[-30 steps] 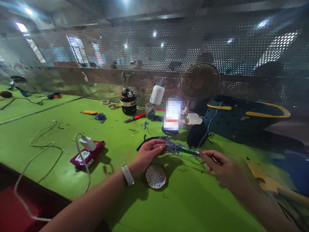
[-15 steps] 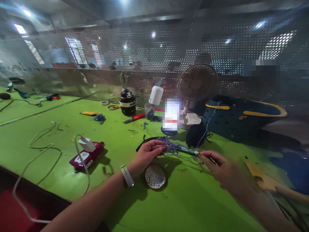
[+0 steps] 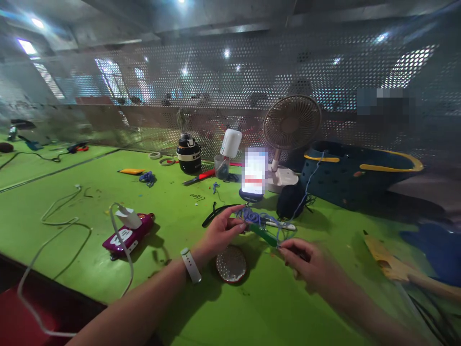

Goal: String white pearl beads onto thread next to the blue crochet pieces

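A slim green strip (image 3: 264, 235) is being pinched between left hand (image 3: 220, 231) and right hand (image 3: 307, 262), curled blue-purple yarn (image 3: 253, 216) seemingly being left unfinished on the far side.

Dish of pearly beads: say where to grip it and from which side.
Take the dish by its rim, I'd suggest: a low pinch on the right edge, coming from that side. It is round and open, so keeping it level should hold the beads in. The left hand is close at its far side and the white wristband lies to its left; the right looks freer.
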`<state>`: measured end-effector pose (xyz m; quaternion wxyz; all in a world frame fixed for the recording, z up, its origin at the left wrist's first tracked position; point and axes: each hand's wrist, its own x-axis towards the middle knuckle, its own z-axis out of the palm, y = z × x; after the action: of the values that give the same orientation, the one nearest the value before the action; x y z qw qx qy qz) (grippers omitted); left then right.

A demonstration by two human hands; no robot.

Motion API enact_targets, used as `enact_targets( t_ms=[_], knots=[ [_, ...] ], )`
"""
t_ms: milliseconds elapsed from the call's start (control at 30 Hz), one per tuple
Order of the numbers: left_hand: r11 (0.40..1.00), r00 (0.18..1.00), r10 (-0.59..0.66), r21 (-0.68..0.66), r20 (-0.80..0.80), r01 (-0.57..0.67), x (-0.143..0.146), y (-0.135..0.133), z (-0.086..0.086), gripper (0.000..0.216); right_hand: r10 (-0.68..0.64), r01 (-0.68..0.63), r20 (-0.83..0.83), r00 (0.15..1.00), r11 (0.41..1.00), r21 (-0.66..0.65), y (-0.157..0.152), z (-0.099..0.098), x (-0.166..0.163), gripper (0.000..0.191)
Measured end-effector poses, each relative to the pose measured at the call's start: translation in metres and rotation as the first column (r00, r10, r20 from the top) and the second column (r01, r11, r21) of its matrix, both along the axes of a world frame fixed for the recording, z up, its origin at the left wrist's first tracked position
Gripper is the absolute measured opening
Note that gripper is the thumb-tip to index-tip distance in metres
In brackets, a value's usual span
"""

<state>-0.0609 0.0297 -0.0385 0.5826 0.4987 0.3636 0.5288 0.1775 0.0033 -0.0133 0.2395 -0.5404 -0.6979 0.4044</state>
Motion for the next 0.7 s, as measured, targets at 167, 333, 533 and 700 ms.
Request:
enact_targets(
  t_ms=[167,333,533,700],
  knots=[
    [0.998,0.998,-0.064,0.009,-0.029,0.064,0.002,-0.001,-0.003,0.056,-0.102,0.101,-0.090,0.991,0.995,-0.015,-0.005,0.000,-0.008,0.030],
    [0.976,0.973,-0.219,0.000,-0.072,0.219,0.005,-0.004,-0.002,0.037,-0.079,0.080,-0.134,0.988,0.997,0.004,-0.010,0.000,-0.014,0.030],
    [0.997,0.949,0.083,0.020,-0.303,-0.081,-0.002,-0.013,0.025,0.038,-0.120,0.137,-0.162,0.979,0.986,0.092,-0.012,0.003,-0.014,0.032],
    [0.993,0.963,0.085,-0.062,-0.257,-0.104,0.013,-0.019,0.037,0.049,-0.039,0.075,-0.152,0.988,0.968,0.240,-0.008,-0.012,-0.012,0.028]
  ],
)
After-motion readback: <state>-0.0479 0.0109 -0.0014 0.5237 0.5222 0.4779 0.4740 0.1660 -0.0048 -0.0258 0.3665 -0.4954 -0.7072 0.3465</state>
